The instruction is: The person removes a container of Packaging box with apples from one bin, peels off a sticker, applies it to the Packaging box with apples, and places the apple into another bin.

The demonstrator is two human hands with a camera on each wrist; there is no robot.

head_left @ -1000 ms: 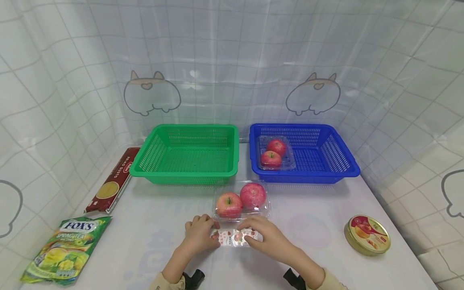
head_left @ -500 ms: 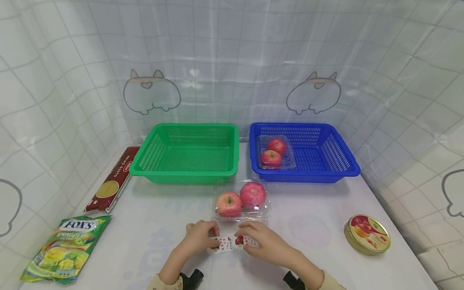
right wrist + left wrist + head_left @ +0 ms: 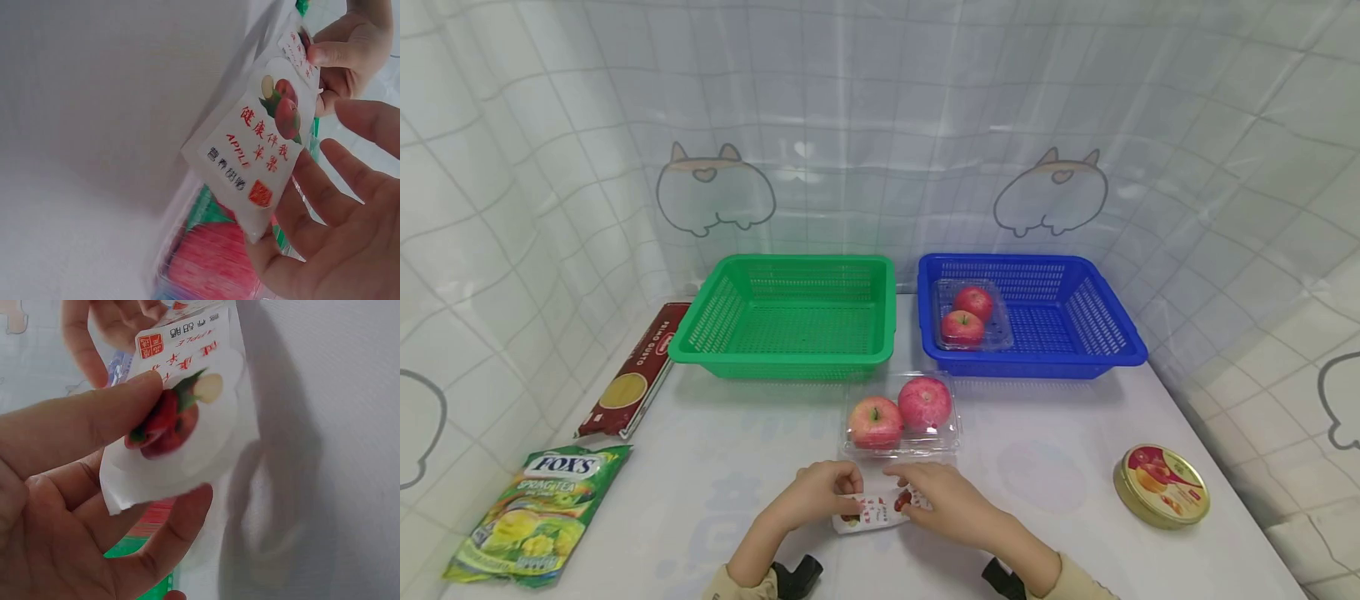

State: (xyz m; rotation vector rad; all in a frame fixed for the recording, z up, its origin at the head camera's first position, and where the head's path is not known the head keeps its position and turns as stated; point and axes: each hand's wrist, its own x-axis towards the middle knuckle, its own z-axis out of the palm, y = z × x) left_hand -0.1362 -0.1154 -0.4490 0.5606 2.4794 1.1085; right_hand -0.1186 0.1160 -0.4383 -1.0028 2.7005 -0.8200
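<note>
Pinching the label strip (image 3: 876, 513) with left fingers (image 3: 178, 522), merely touching it with spread right fingers (image 3: 325, 194), seemingly for peeling, probably next needing a pinch there.

Left of the one green basket (image 3: 790, 367): one brown packet (image 3: 638, 367), one bag (image 3: 538, 517). Right: one blue basket (image 3: 1037, 367) holding one clear box (image 3: 997, 330) and two apples (image 3: 962, 330); one tin (image 3: 1161, 487). In front: one more box (image 3: 925, 443), two more apples (image 3: 876, 423), two printed labels (image 3: 874, 510).
</note>
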